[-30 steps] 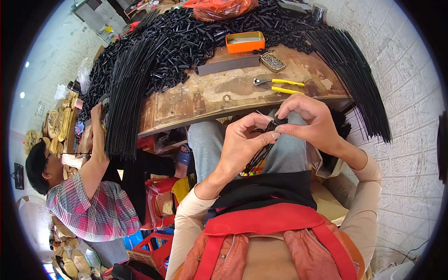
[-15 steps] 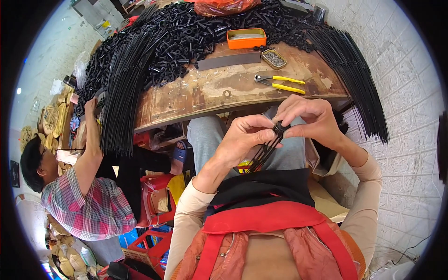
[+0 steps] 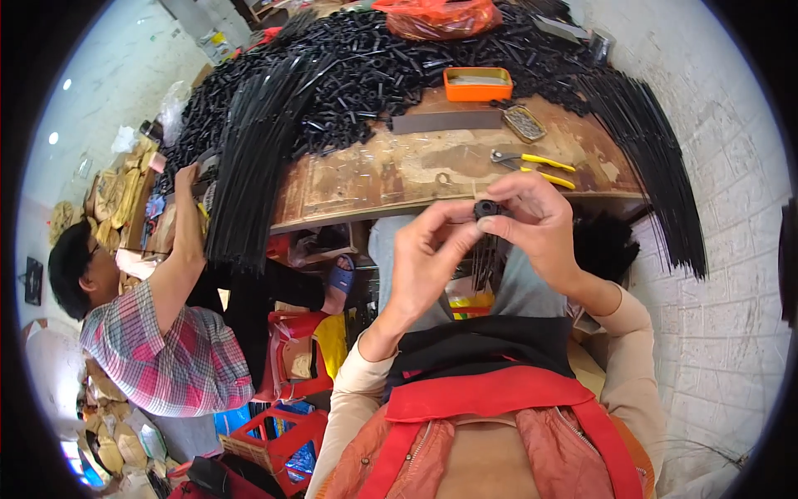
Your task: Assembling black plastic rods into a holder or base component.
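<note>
A small black round hub (image 3: 487, 209) with a notched rim and a hole in its middle is pinched between my two hands, above my lap. Thin black rods (image 3: 484, 264) hang below it. The thumb and fingers of my left hand (image 3: 422, 254) close on its left side. From the right, my right hand (image 3: 542, 233) grips it, thumb low and fingers curled over the top. A thin pale strand (image 3: 475, 190) stands up beside the hub; what holds it is unclear. Pincers with yellow handles (image 3: 546, 159) lie on the wooden table (image 3: 366, 187) just beyond my right hand.
Black tubular parts (image 3: 357, 71) are heaped across the back. Bundles of black rods overhang the edge at left (image 3: 249, 166) and right (image 3: 648, 150). Between them sit an orange box (image 3: 478, 94), a small metal-bits tray (image 3: 524, 123) and a grey bar (image 3: 447, 122). A co-worker (image 3: 162, 341) sits left.
Both hands have turned the hub so its round face with the hole now shows, and its rods point more straight down. The whole view has shifted, moving the table things rightward.
</note>
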The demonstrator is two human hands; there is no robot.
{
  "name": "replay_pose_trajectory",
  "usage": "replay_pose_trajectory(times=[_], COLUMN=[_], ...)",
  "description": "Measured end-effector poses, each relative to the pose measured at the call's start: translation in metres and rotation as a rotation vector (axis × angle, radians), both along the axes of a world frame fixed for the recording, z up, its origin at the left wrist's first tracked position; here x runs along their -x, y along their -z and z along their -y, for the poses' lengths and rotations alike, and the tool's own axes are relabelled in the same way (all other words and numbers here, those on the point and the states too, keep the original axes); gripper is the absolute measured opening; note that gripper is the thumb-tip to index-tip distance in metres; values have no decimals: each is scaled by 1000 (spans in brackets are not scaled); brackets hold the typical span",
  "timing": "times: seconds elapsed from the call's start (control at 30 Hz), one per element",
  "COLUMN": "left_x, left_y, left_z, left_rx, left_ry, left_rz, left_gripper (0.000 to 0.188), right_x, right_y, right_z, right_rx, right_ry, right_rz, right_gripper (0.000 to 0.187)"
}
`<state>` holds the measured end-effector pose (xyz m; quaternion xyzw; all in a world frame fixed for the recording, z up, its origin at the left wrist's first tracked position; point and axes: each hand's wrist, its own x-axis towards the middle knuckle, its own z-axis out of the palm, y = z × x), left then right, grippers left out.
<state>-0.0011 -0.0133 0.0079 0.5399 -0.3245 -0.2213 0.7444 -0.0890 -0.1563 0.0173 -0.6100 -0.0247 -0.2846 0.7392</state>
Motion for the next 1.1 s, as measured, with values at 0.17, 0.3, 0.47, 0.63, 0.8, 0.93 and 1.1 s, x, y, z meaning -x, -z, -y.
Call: replay_pose_trajectory(times=[0.17, 0.3, 0.47, 0.63, 0.8, 0.93, 1.1], left_x=[1, -16, -34, -38, -39, -35, -48], left_y=[7, -5, -3, 6, 13, -3, 7], left_z=[1, -3, -6, -15, -16, -18, -17], left_rx=[-101, -6, 34, 83, 80, 22, 159], left_ry=[-151, -171, -105, -178, -232, -135, -91], left_rz=[257, 111, 80, 34, 105, 103, -13], left_gripper=[31, 40, 48, 33, 28, 29, 35], right_x=[-15, -31, -26, -41, -44, -45, -43], right_y=[-1, -19, 57, 67, 63, 68, 72], right_z=[-6, -23, -2, -31, -42, -41, -48], right_rx=[644, -234, 146, 135, 84, 32, 71], right_ry=[237, 103, -121, -9, 10, 10, 86], right_rz=[89, 68, -314, -236, -269, -283, -347], right_gripper=[41, 28, 21, 11, 16, 13, 10])
